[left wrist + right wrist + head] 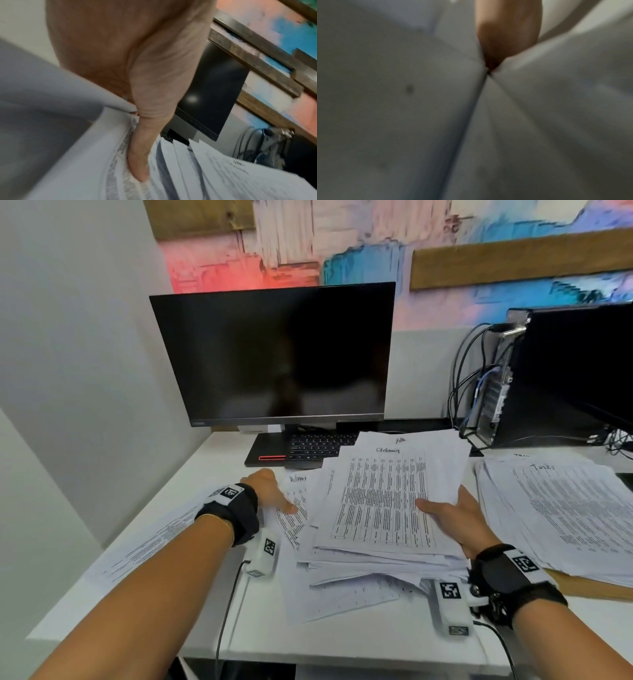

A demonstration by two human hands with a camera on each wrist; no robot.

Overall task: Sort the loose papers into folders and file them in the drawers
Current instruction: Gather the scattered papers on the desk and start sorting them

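Far left of the white desk (212,453): a single printed sheet (150,546) lies flat, partly under the left forearm, apart from the main heap.

Left hand (270,491) — thumb laid along the top of a sheet headed "Admin" (297,491), at the left edge of the heap. The left wrist view shows the thumb (139,162) flat on print with a sheet curving up beside it; the fingers appear to go under the paper, but whether they pinch it cannot be told.

Centre: the loose, fanned central stack (383,508), top page a table also headed "Admin", a further sheet behind it with a heading too small to read. The stack covers part of the keyboard (315,445) in front of the dark monitor (274,354).

Right hand (452,515) grips the stack's right edge, thumb on top, fingers hidden below; right wrist view shows only blurred paper.

Right: a separate pile headed "Tasks" (561,508), resting on what looks like a brown folder (589,587). Computer tower (565,378) behind.

Progress, as judged: early-to-middle. One category seems split off — the rest is unsorted. No drawers in view; nothing filed as far as shown.
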